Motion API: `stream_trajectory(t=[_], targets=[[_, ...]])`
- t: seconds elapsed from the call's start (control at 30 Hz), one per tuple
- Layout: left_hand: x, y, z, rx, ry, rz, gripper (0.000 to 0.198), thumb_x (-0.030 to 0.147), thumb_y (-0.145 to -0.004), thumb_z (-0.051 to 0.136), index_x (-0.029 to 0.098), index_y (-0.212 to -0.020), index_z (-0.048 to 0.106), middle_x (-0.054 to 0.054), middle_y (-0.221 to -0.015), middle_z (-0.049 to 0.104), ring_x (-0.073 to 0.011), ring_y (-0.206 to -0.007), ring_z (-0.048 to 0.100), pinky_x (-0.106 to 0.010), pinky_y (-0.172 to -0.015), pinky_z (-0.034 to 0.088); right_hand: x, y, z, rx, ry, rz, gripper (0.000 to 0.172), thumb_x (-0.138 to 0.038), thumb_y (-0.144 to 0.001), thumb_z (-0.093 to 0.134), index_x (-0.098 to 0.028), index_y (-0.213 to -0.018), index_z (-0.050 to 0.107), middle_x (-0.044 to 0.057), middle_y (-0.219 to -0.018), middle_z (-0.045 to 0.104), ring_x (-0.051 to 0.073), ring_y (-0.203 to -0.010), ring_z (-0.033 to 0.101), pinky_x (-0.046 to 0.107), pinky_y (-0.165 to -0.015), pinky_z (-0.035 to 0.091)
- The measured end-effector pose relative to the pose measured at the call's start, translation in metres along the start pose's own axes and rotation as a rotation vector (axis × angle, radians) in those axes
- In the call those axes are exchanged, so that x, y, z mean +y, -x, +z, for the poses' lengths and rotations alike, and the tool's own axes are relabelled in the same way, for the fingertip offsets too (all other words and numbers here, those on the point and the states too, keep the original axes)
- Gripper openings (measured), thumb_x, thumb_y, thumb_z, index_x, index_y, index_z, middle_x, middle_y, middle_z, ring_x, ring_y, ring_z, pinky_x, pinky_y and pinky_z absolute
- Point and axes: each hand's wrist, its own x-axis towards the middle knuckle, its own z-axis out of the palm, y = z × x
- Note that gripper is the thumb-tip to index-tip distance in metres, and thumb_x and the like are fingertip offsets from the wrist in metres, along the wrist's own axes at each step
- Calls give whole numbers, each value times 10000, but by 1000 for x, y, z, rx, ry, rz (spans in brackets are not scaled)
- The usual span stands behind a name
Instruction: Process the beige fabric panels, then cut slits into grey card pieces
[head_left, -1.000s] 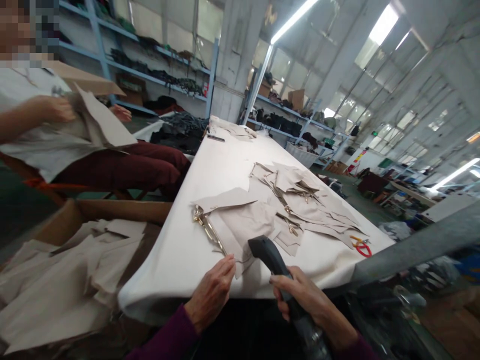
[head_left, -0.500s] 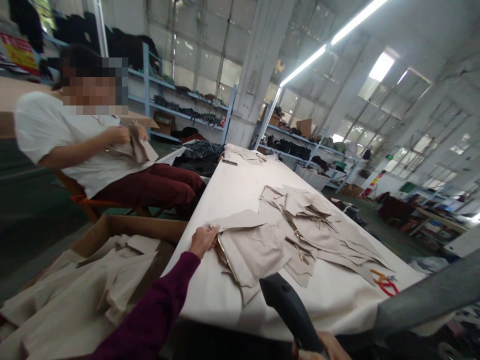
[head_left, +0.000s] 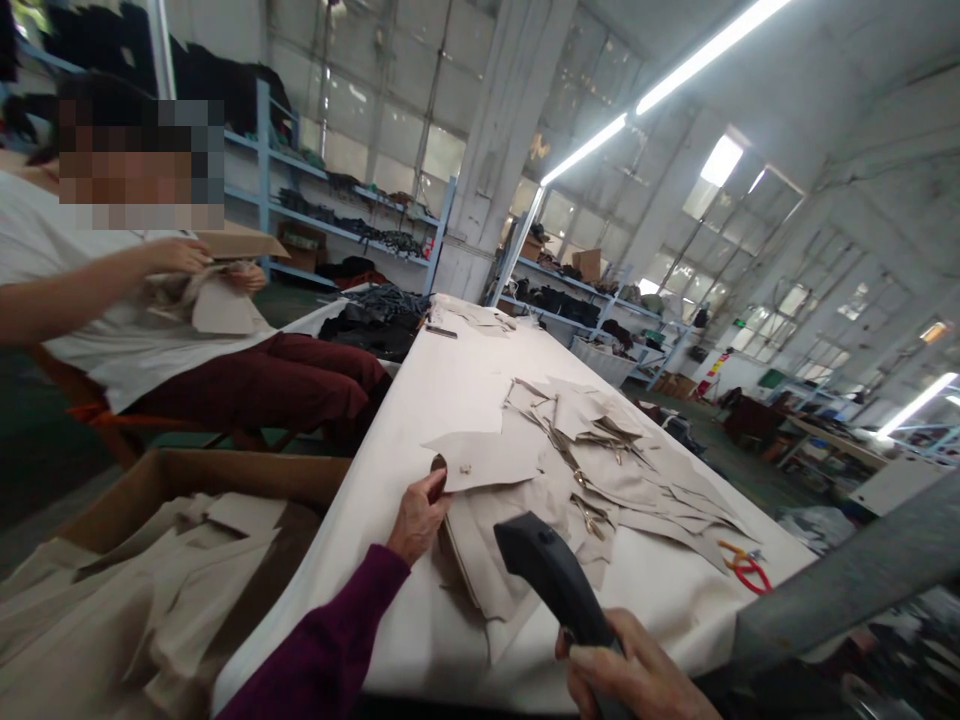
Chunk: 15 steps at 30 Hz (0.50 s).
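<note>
My left hand (head_left: 420, 515), in a purple sleeve, pinches the left edge of a beige fabric piece (head_left: 491, 458) between thumb and fingers. A small mark or hole shows on that piece. Under it lies a stack of beige fabric pieces (head_left: 487, 555), partly hidden. My right hand (head_left: 630, 665) grips a black pistol-shaped handheld device (head_left: 555, 575) by its handle, its head over the near part of the stack. To the right, metal clips or scissors (head_left: 591, 515) rest on more beige pieces (head_left: 637, 490).
The white-covered table (head_left: 450, 375) stretches away from me. Red-and-orange-handled pliers or snips (head_left: 746, 568) lie near its right edge. At left stands a cardboard box (head_left: 172, 480) of beige fabric. A seated co-worker (head_left: 247, 395) handles beige cloth. A grey metal beam (head_left: 847, 570) crosses at right.
My left hand has lifted and turned the fabric piece's edge, showing more of its face. My right hand has come further into view with the black device, nearer the stack. The view has shifted.
</note>
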Motion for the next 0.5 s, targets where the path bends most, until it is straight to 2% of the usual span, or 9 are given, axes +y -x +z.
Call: stream_trajectory(t=[0.13, 0.3, 0.4, 0.5], targets=[[1, 0, -1, -31, 54, -58, 360, 183, -648, 593, 102, -988, 682, -63, -981, 707, -237, -913, 640, -313, -887, 468, -14, -15, 4, -31, -152, 38, 344, -444, -744, 583, -169, -915, 467, -27, -669, 544, 71, -419, 455, 220, -414, 386], [8, 3, 1, -1, 109, -147, 428, 142, -596, 583, 92, -1007, 690, -52, -889, 719, -205, -740, 627, -285, -715, 497, -20, -49, 5, -35, -274, -18, 342, -426, -718, 630, -187, -848, 423, -49, -619, 542, 71, -405, 462, 205, -370, 394], [11, 5, 2, -18, 109, -181, 446, 149, -604, 564, 89, -1029, 684, -50, -877, 716, -162, -643, 592, -246, -599, 464, -17, -68, 5, -72, -301, -34, 337, -408, -733, 634, -181, -880, 434, -42, -640, 558, 65, -415, 467, 198, -378, 397], [11, 7, 2, -57, 122, -201, 454, 157, -607, 539, 95, -1034, 680, -49, -887, 709, -141, -626, 576, -212, -519, 407, -14, -83, 9, -127, -297, -47, 301, -389, -749, 624, -168, -870, 460, -31, -659, 560, 63, -436, 481, 190, -384, 396]])
